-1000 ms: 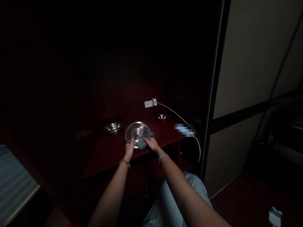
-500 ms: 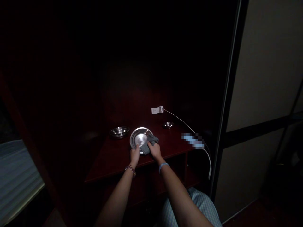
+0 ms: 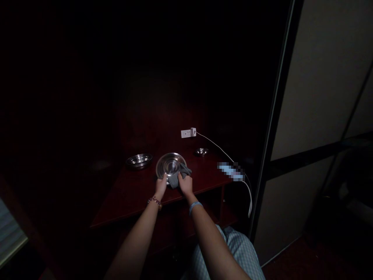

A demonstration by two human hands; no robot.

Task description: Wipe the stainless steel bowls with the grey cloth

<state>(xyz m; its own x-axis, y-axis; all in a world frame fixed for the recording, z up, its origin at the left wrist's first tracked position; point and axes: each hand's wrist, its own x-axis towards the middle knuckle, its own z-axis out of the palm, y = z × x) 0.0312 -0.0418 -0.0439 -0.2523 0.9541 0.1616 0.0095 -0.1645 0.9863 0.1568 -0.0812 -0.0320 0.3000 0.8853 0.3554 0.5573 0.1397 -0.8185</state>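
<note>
- Left hand [image 3: 161, 186] and right hand [image 3: 185, 184] reach forward side by side over a dark red wooden table [image 3: 140, 194], forearms converging, a beaded bracelet [image 3: 154, 201] on the left wrist and a blue wristband [image 3: 195, 207] on the right.
- Left fingers curl closed around the near rim of a shallow steel bowl [image 3: 170, 164]; right fingers bunch a grey cloth [image 3: 177, 179] against that rim.
- The round bowl, with no long axis, sits near the table's front edge, its hollow facing up toward the camera; whether it touches the tabletop cannot be told.
- Nothing stands between hands and bowl.
- Well left, a stacked steel dish [image 3: 139, 161]; behind, a small steel bowl [image 3: 201, 152].
- Farther back, a white power strip [image 3: 186, 133] trails a white cord [image 3: 215, 146] past a blurred object [image 3: 231, 171].
- Right, a sliding door panel [image 3: 320, 97].
</note>
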